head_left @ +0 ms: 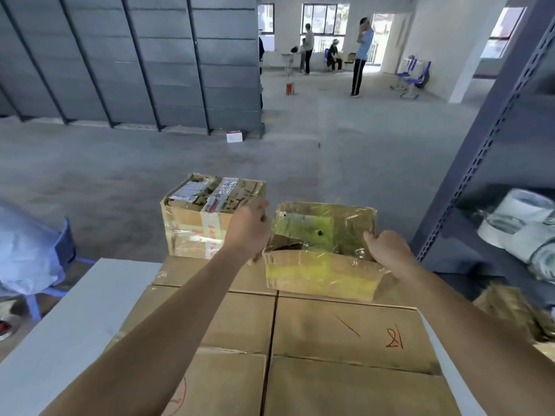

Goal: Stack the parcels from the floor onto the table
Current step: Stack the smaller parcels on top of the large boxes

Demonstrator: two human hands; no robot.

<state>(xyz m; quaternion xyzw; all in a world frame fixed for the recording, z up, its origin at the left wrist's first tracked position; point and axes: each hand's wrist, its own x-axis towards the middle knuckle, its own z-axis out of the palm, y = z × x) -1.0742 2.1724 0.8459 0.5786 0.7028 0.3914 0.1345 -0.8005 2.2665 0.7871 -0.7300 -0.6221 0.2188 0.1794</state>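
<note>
Cardboard parcel under yellow tape rests on brown cartons atop the white table, just beside a clear-taped parcel, left hand gripping its left end, right hand its right edge: placing step, seemingly; next, square it up and release.

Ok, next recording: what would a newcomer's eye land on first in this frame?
Two bare arms reach in from the bottom, with the left hand and right hand gripping the sides of a yellow-green taped parcel at centre, over a layer of plain brown cartons. Just left of it, a second taped parcel stands on the same layer. Far behind, people stand near bright windows.
</note>
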